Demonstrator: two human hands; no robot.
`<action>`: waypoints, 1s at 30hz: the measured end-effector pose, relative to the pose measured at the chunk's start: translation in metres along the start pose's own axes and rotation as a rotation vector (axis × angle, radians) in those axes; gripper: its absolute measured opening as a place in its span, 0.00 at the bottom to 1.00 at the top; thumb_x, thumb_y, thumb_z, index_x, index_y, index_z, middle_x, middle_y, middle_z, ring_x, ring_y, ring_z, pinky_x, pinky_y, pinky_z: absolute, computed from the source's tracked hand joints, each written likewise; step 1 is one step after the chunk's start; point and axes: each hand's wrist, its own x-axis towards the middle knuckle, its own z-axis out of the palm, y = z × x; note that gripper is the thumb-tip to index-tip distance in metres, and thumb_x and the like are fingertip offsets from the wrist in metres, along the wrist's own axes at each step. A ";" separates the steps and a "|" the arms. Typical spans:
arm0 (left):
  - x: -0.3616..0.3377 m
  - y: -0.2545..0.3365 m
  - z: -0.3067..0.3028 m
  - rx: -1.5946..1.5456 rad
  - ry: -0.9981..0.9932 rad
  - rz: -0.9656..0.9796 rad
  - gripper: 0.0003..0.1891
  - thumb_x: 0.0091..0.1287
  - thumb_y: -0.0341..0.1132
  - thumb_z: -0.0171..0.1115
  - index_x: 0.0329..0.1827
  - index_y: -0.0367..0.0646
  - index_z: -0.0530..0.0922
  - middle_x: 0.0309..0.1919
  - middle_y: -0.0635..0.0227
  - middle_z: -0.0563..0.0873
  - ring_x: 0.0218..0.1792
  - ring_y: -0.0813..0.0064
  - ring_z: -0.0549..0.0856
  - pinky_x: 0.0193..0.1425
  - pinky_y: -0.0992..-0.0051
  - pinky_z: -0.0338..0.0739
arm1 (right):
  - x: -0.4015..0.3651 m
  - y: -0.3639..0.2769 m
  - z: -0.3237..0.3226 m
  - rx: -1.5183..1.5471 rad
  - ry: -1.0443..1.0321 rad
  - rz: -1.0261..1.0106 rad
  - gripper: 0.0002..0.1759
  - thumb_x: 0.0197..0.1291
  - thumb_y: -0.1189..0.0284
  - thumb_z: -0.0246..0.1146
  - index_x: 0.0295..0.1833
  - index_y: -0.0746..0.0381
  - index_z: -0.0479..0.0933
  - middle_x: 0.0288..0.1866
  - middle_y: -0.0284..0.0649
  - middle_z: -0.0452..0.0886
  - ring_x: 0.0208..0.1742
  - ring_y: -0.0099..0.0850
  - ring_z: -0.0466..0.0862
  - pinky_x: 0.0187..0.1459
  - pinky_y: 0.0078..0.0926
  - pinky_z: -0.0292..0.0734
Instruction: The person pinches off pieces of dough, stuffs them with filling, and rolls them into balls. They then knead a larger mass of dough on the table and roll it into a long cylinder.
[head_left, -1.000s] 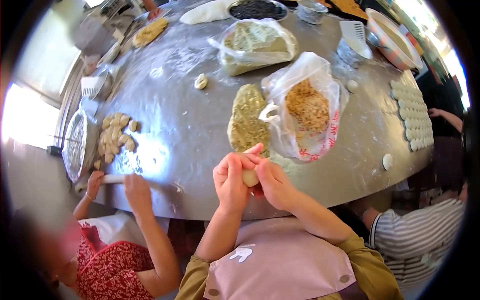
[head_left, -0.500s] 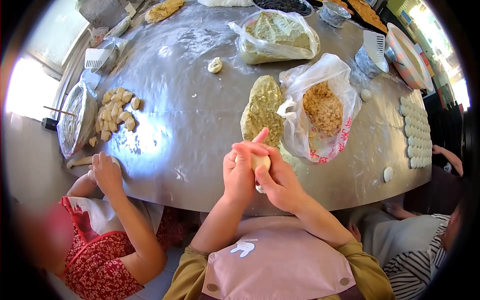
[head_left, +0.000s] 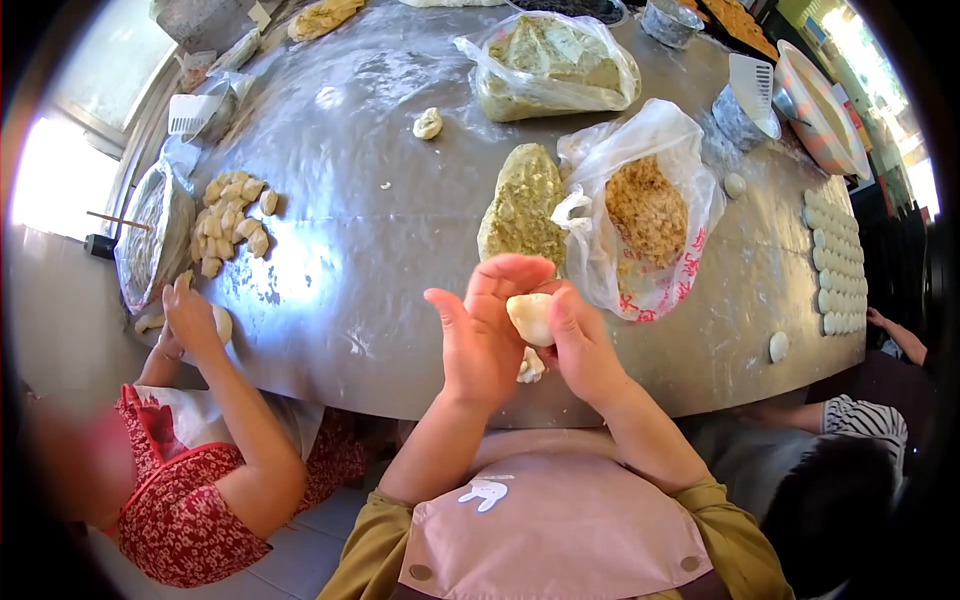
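My right hand [head_left: 585, 345] pinches a pale dough ball [head_left: 530, 318] between thumb and fingers. Just left of it my left hand [head_left: 480, 330] is open, palm up and thumb spread, its fingers beside the ball. A small white scrap of dough [head_left: 530, 367] shows under my hands, near the table's front edge. Past my fingertips lies a long greenish mound of filling [head_left: 522, 205]. To its right, a plastic bag [head_left: 640, 130] is spread open around brown crumbly filling [head_left: 647, 210].
Dough pieces [head_left: 230, 220] are heaped at left, near a co-worker's hand [head_left: 195, 320]. A bag of green filling [head_left: 555, 65] stands at the back. Rows of white rounds [head_left: 838, 265] line the right side, and a lone round [head_left: 779, 347] lies nearer. Another small dough lump [head_left: 428, 124] sits mid-table.
My hands have parted from a clasp around the dough ball; the left has opened and the right keeps the ball. The co-worker's hands at left shifted, and the person at right leaned forward.
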 end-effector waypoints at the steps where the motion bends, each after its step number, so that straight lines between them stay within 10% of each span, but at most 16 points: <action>1: 0.004 -0.007 -0.006 0.028 -0.003 0.082 0.34 0.73 0.62 0.34 0.39 0.39 0.77 0.41 0.60 0.81 0.62 0.63 0.71 0.68 0.60 0.63 | 0.000 -0.002 -0.005 0.024 -0.062 0.066 0.32 0.70 0.44 0.44 0.57 0.63 0.69 0.39 0.35 0.78 0.39 0.25 0.79 0.41 0.28 0.75; 5: 0.017 -0.022 -0.051 0.781 -0.357 0.169 0.32 0.75 0.58 0.33 0.44 0.37 0.76 0.46 0.60 0.80 0.61 0.64 0.72 0.68 0.62 0.62 | 0.000 -0.006 -0.002 0.004 -0.097 0.070 0.31 0.68 0.44 0.49 0.54 0.64 0.69 0.35 0.36 0.77 0.29 0.21 0.77 0.30 0.22 0.72; 11: 0.031 -0.022 -0.041 0.525 -0.179 0.219 0.29 0.74 0.59 0.39 0.55 0.40 0.70 0.50 0.65 0.77 0.57 0.68 0.74 0.64 0.66 0.65 | -0.005 -0.009 -0.049 0.095 0.196 0.208 0.29 0.67 0.42 0.48 0.44 0.60 0.72 0.23 0.31 0.72 0.17 0.17 0.68 0.19 0.16 0.62; 16: 0.100 0.046 -0.058 0.852 0.298 0.460 0.16 0.74 0.44 0.50 0.54 0.42 0.72 0.47 0.69 0.76 0.48 0.77 0.75 0.41 0.79 0.73 | 0.000 0.003 -0.174 0.924 0.801 -0.245 0.29 0.67 0.42 0.48 0.43 0.59 0.74 0.28 0.32 0.79 0.17 0.17 0.69 0.16 0.13 0.62; 25: 0.270 0.081 -0.115 2.029 0.680 0.697 0.26 0.67 0.50 0.56 0.56 0.36 0.75 0.55 0.48 0.77 0.58 0.54 0.74 0.61 0.62 0.68 | 0.003 0.011 -0.194 0.724 0.849 -0.086 0.17 0.69 0.60 0.55 0.50 0.62 0.77 0.40 0.35 0.83 0.23 0.18 0.73 0.23 0.15 0.67; 30: 0.329 0.100 -0.143 2.332 0.330 0.627 0.24 0.66 0.52 0.55 0.49 0.39 0.79 0.53 0.51 0.80 0.56 0.53 0.77 0.59 0.61 0.71 | 0.018 0.006 -0.179 0.371 0.815 -0.062 0.12 0.68 0.66 0.58 0.49 0.62 0.78 0.37 0.35 0.83 0.24 0.16 0.72 0.24 0.14 0.66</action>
